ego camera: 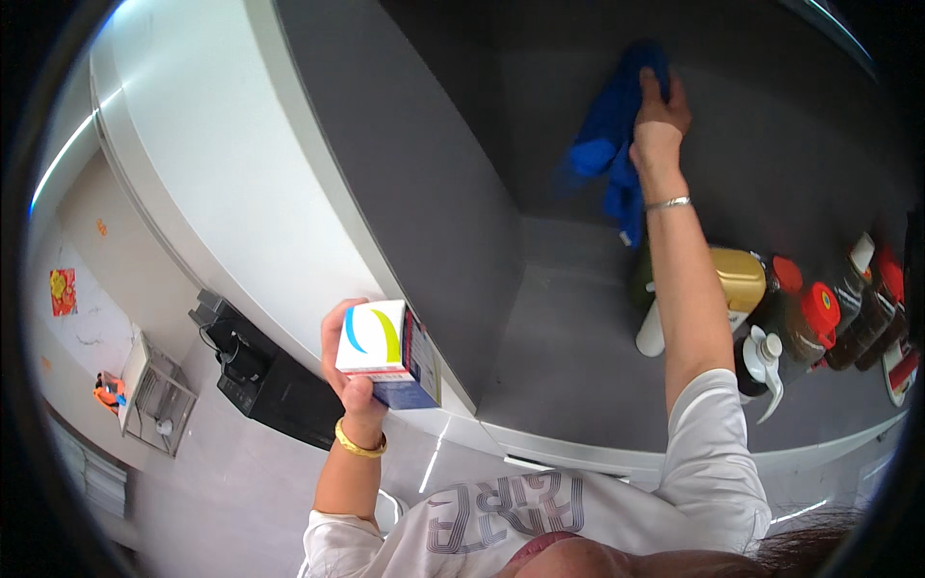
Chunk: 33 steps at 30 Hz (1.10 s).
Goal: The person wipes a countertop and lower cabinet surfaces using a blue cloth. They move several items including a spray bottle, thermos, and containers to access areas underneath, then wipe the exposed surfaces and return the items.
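Observation:
My left hand grips a small carton, white on the end turned up, with blue and green curved marks and a dark blue side. The carton is beside the front edge of the grey side panel of a cabinet niche. Further in, my right hand holds a bunched blue cloth up against the grey back panel. Part of the cloth hangs down and looks slightly blurred. The palm and the inner fingers of my right hand are partly hidden.
On the grey shelf, below and right of my right forearm, stand a gold-topped container, a white pump bottle and several red-lidded jars. At left, the grey side panel bounds the niche; a black appliance stands beyond.

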{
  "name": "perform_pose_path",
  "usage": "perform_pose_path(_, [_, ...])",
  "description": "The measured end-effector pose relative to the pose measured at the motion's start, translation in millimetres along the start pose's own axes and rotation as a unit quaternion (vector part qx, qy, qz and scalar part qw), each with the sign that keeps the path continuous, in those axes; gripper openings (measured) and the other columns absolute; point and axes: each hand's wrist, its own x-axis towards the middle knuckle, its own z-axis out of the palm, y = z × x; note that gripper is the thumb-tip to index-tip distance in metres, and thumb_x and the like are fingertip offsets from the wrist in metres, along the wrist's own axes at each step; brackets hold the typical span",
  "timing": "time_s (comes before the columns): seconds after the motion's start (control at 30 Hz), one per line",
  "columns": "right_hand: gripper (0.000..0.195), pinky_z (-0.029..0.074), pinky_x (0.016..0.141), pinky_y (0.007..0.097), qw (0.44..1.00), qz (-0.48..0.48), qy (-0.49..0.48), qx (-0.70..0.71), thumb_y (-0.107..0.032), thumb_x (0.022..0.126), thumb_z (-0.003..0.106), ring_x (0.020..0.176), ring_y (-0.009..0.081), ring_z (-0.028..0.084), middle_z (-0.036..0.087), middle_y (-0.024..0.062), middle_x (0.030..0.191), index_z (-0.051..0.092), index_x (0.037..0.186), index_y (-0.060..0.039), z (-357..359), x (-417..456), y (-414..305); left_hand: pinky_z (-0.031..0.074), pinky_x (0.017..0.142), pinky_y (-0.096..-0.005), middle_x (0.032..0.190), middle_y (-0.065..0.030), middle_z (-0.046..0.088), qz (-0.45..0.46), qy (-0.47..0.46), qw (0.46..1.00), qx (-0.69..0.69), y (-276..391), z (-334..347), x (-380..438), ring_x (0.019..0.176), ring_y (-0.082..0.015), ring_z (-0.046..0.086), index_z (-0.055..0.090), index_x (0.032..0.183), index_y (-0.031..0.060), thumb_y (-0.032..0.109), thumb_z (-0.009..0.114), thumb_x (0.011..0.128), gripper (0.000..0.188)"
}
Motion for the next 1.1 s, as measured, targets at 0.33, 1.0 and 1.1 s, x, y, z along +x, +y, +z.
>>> perform_pose_path(0.33, [0.051, 0.047, 0.086, 0.0431, 0.751, -0.467, -0.001, -0.466, -0.020, 0.087, 0.055, 0.112, 0.0335, 0.048, 0.047, 0.0177, 0.131, 0.044, 0.135, -0.0064, 99.6, 80.2, 83.1, 0.055, 0.072, -0.0397, 0.095, -0.0101, 0.055, -0.046, 0.056, 0.997, -0.039, 4.0, 15.7, -7.6, 0.085, -0.0241, 0.062, 0.037, 0.125, 0.0045, 0.060, 0.063, 0.065, 0.086])
perform_pose_path(1.0, [0.036, 0.050, 0.086, 0.0442, 0.828, -0.397, -0.207, -0.337, -0.003, 0.084, 0.055, 0.103, 0.0397, 0.054, 0.054, 0.0167, 0.124, 0.059, 0.120, -0.0046, 81.4, -10.5, 95.6, 0.054, 0.079, -0.0424, 0.098, -0.0128, 0.058, -0.042, 0.106, 0.993, -0.003, 4.2, 20.4, -16.3, 0.089, -0.0246, 0.062, 0.037, 0.126, 0.0047, 0.064, 0.065, 0.065, 0.090])
perform_pose_path(1.1, [0.036, 0.046, 0.090, 0.0471, 0.788, -0.481, -0.132, -0.361, -0.004, 0.083, 0.058, 0.104, 0.0392, 0.053, 0.055, 0.0166, 0.122, 0.059, 0.119, -0.0039, 123.3, 51.6, 67.5, 0.054, 0.081, -0.0441, 0.099, -0.0128, 0.058, -0.043, 0.099, 0.994, -0.009, 4.9, 21.9, -18.8, 0.092, -0.0252, 0.063, 0.037, 0.125, 0.0050, 0.065, 0.069, 0.064, 0.091])
